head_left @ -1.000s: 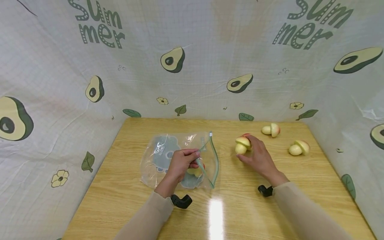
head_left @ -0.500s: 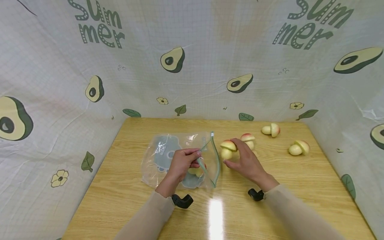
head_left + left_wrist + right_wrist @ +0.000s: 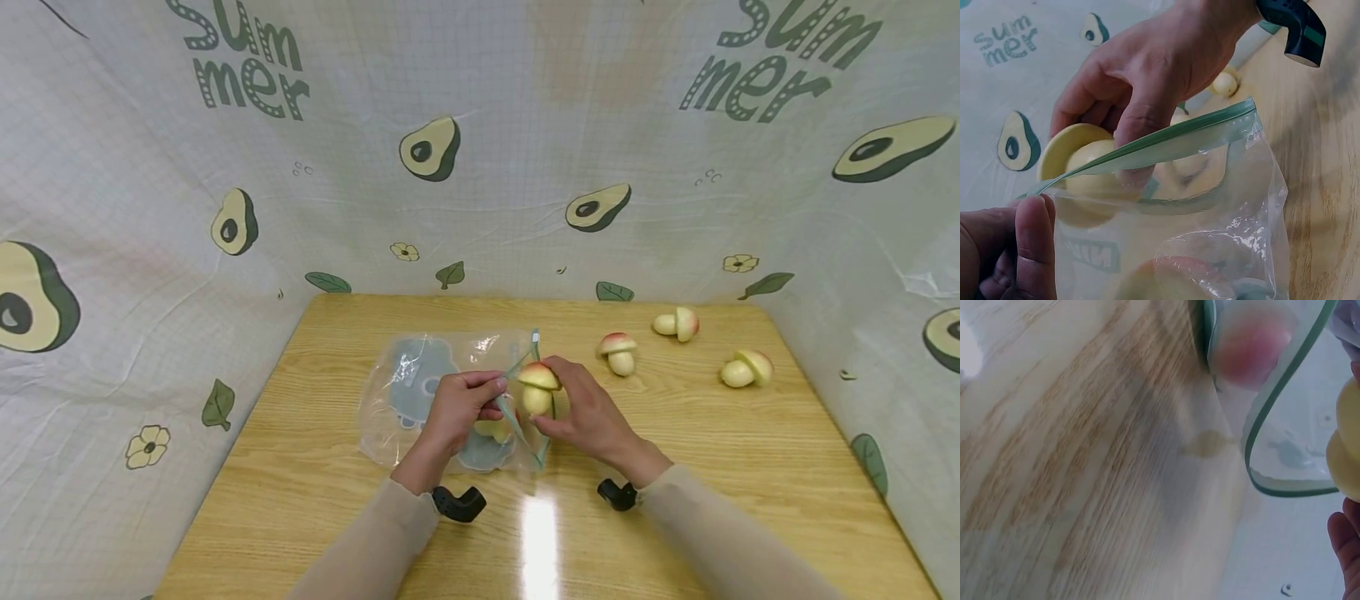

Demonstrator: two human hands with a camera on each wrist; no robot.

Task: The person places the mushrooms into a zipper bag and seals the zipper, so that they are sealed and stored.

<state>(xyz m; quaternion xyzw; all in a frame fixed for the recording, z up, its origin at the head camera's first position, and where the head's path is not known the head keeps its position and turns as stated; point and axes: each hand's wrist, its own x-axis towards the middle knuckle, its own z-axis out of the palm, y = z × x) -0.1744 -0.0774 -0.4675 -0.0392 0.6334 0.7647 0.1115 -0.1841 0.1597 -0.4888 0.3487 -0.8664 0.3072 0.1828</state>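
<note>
A clear zip bag [image 3: 378,417] with a green seal and a blue-grey print lies on the wooden table. My left hand [image 3: 455,410] pinches the near lip of its mouth, which gapes toward the right. Inside the bag rests one toy mushroom [image 3: 491,429], partly hidden by that hand. My right hand [image 3: 588,410] grips a second toy mushroom, yellow with a reddish cap [image 3: 538,387], at the bag's mouth. In the left wrist view this held mushroom [image 3: 1088,169] is partly seen through the clear plastic, behind the green seal [image 3: 1166,134].
Three more toy mushrooms lie on the right of the table: one [image 3: 618,353] nearest the right hand, one [image 3: 677,324] at the back, one [image 3: 747,369] farther right. A printed cloth [image 3: 517,150] hangs round the table [image 3: 300,517].
My right hand has carried its mushroom leftward from beside the other mushrooms to the bag's mouth. The left hand keeps hold of the bag's lip, with the bag shifting slightly right.
</note>
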